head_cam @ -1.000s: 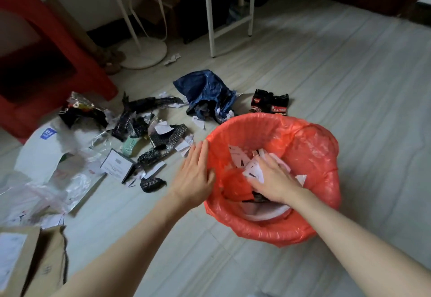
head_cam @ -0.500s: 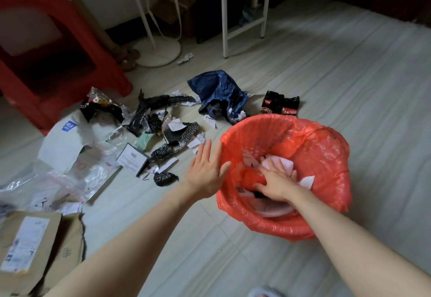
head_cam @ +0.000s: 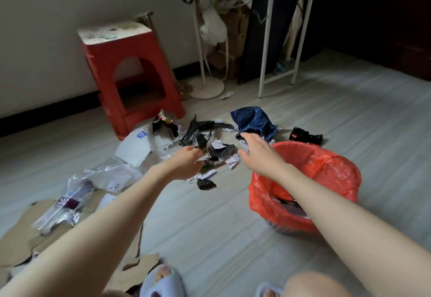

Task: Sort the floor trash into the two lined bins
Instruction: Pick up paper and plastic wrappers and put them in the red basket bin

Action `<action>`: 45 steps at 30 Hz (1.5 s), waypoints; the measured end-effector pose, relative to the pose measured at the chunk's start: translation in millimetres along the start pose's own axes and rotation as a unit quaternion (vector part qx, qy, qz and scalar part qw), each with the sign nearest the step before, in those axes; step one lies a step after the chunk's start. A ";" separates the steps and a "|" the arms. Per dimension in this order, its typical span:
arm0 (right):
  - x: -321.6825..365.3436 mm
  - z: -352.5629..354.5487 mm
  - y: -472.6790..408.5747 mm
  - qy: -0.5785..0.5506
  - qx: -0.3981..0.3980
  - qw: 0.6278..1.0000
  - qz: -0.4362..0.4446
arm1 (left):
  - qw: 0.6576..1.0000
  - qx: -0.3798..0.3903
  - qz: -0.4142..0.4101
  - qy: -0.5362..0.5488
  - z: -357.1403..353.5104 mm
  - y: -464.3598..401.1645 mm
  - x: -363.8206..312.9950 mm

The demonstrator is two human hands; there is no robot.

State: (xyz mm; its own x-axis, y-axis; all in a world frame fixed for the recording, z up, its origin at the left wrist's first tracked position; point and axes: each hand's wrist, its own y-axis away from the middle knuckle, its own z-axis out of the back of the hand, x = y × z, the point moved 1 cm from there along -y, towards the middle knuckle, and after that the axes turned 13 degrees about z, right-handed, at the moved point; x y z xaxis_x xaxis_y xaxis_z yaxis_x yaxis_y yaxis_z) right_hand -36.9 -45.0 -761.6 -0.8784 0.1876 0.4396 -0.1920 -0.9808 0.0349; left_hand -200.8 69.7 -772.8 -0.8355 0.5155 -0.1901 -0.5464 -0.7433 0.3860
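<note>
1. Left hand (head_cam: pixel 186 162): reaching into the scrap pile, fingers curled down over the black scraps (head_cam: pixel 198 137); motion blur, so I cannot tell if it grips anything.
2. Right hand (head_cam: pixel 258 154): fingers straight and spread, holding nothing, hovering past the far-left rim of the red bin (head_cam: pixel 326 180), just short of the blue bag (head_cam: pixel 253 121).
3. Trash on the floor (head_cam: pixel 233 226): black scraps and white paper bits (head_cam: pixel 232 162) mixed between the hands; black-red wrapper (head_cam: pixel 305 137) beyond the bin; white mailer (head_cam: pixel 135 149) and clear plastic (head_cam: pixel 77 194) to the left; cardboard (head_cam: pixel 21 238) near left.
4. Red bin lined with a red bag, some paper already inside. Second bin not in view.
5. Step in hand, my read: grab the next pieces from the pile.
6. Doing it well: pick one kind per hand, since paper and plastic film lie tangled; pinch scraps low against the floor so thin bits don't slip; bunch the blue bag before lifting so it doesn't drag paper along.
7. Risk: the liner is loose on the rim, so drop pieces in without snagging it.
8. Red stool (head_cam: pixel 126 68) and fan base (head_cam: pixel 205 86) behind the pile, not part of the job.
</note>
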 end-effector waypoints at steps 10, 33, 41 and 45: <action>93.3 -21.4 -46.6 0.041 0.096 0.993 0.058 | 0.995 -0.044 0.090 0.028 27.2 48.3 113.6; -69.4 -288.0 -222.7 0.183 0.302 0.932 0.077 | 0.993 0.003 0.115 0.002 -170.1 -233.4 163.7; -87.2 -316.8 -241.5 0.157 0.255 0.950 0.087 | 0.995 0.037 0.096 -0.013 -197.1 -266.7 161.0; -85.9 -317.7 -241.0 0.155 0.166 0.969 0.098 | 0.992 -0.011 0.092 -0.086 -205.3 -265.3 162.4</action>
State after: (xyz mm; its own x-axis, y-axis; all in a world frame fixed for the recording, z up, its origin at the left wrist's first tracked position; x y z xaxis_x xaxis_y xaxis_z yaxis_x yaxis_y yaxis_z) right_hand -54.2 192.3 -1092.9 -0.9828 -0.0480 0.1782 0.0985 -0.9530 0.2866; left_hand -203.4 263.2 -1091.4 -0.9001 0.4339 0.0388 -0.3882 -0.8394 0.3804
